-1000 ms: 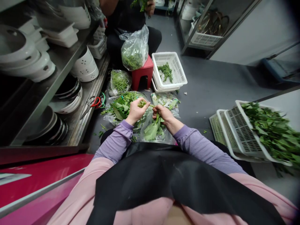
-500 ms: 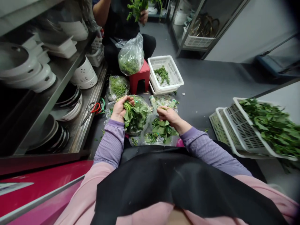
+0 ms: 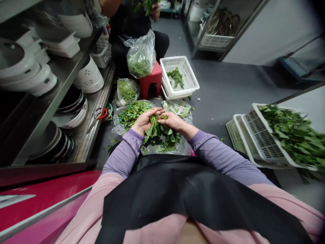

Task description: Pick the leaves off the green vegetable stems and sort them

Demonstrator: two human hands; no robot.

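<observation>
My left hand [image 3: 146,121] is wrapped round a bunch of leafy greens [image 3: 154,130], stems up and leaves hanging down. Right beside it, my right hand [image 3: 172,121] pinches stems of greens, its fingertips close to the left hand's. Below both hands, leaves rest over a clear plastic bag [image 3: 184,147]. Cut green stems [image 3: 132,113] lie in an open bag behind my left hand. Another bag with stems and scraps [image 3: 177,107] sits beyond my right hand.
A white basket [image 3: 180,73] with some greens stands by a red stool [image 3: 149,79] bearing a filled bag. Scissors [image 3: 98,115] lie on the left shelf edge. Tilted baskets [image 3: 266,142] of leaves stand right. A person in black sits opposite, holding greens.
My left hand has moved right with its bunch and my right hand has moved left, so they now meet. The cut stems in the bag at the left are uncovered.
</observation>
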